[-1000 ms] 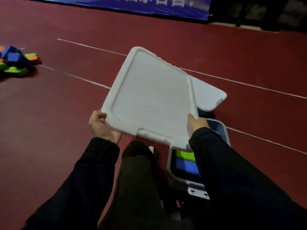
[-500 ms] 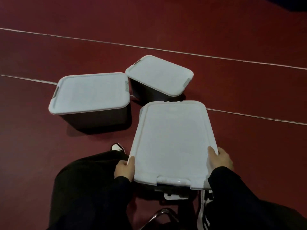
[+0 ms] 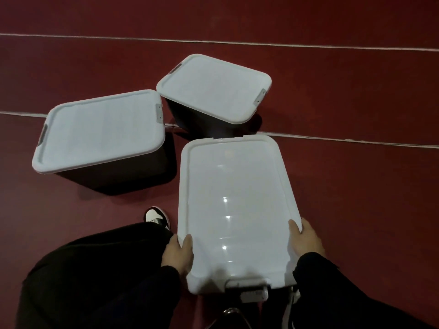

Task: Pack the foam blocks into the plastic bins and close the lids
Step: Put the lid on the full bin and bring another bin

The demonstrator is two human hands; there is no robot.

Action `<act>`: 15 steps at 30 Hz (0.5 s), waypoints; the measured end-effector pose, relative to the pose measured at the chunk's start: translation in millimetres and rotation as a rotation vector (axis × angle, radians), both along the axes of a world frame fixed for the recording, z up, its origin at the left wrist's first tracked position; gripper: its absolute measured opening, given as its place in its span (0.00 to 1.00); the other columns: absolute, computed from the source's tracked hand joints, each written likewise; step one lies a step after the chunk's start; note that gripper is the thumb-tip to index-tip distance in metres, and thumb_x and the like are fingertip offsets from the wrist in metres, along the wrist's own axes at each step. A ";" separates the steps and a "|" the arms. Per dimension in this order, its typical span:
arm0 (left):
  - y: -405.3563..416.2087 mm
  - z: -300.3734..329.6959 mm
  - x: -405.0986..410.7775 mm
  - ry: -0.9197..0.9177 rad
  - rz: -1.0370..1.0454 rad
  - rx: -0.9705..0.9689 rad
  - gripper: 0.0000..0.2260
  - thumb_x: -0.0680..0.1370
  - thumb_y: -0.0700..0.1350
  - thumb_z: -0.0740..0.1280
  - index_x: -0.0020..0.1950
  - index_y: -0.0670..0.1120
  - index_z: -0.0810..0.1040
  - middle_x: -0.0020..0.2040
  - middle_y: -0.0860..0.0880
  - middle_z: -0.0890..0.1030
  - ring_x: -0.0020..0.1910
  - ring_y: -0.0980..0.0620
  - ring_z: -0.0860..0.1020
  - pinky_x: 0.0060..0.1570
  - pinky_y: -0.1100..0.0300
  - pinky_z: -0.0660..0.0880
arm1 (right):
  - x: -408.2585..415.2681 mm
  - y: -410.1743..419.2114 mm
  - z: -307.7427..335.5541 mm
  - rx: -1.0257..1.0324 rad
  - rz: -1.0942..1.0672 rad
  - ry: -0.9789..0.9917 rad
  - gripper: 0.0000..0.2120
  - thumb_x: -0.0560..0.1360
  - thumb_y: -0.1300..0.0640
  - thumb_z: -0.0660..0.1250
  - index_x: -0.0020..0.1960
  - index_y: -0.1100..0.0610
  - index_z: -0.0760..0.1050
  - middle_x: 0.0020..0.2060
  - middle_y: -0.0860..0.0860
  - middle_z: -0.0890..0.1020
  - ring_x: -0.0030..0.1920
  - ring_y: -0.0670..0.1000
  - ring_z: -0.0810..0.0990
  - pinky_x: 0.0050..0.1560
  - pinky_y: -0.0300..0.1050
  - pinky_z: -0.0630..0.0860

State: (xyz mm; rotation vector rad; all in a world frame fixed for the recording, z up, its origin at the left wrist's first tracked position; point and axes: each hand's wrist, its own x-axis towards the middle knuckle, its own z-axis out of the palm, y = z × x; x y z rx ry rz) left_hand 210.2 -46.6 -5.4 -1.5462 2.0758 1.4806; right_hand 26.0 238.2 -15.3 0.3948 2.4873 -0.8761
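A white lid (image 3: pixel 234 205) lies over the nearest bin, which it hides almost fully; only a latch (image 3: pixel 253 296) shows at its near edge. My left hand (image 3: pixel 178 254) grips the lid's near left edge, thumb on top. On the near right edge, my right hand (image 3: pixel 306 237) holds it the same way. Two other dark bins stand behind with white lids on: one at the left (image 3: pixel 102 130) and one at the back (image 3: pixel 215 87). No foam blocks are visible.
The bins sit close together on a dark red floor (image 3: pixel 356 186) crossed by thin white lines. My knee in black trousers (image 3: pixel 95 269) and a black-and-white shoe (image 3: pixel 156 217) are at the lower left. A metal loop (image 3: pixel 234 314) shows at the bottom edge.
The lid, held up and tilted a second ago above the open bin with foam blocks inside, has come down flat onto the bin. The view swung down and the camera moved closer.
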 end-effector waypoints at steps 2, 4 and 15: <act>-0.4 -0.8 -5.8 0.016 0.054 -0.010 0.19 0.78 0.59 0.65 0.57 0.44 0.79 0.53 0.45 0.83 0.53 0.43 0.81 0.58 0.51 0.75 | -12.7 3.9 -5.2 -0.043 -0.004 -0.029 0.28 0.80 0.36 0.59 0.76 0.48 0.69 0.69 0.52 0.79 0.66 0.61 0.77 0.66 0.53 0.73; -4.4 -10.5 -4.2 0.004 0.072 -0.033 0.31 0.70 0.67 0.64 0.57 0.41 0.81 0.51 0.44 0.85 0.52 0.42 0.82 0.56 0.50 0.77 | -25.5 2.4 -4.2 -0.090 -0.042 -0.044 0.31 0.77 0.33 0.60 0.75 0.47 0.70 0.69 0.51 0.79 0.66 0.59 0.77 0.67 0.54 0.73; -1.3 -4.9 -25.1 -0.080 0.214 -0.019 0.20 0.76 0.56 0.59 0.52 0.39 0.76 0.48 0.42 0.80 0.47 0.40 0.77 0.53 0.48 0.74 | 5.0 1.1 -0.2 -0.055 -0.070 -0.138 0.30 0.82 0.37 0.58 0.81 0.47 0.60 0.73 0.55 0.73 0.72 0.60 0.72 0.71 0.53 0.69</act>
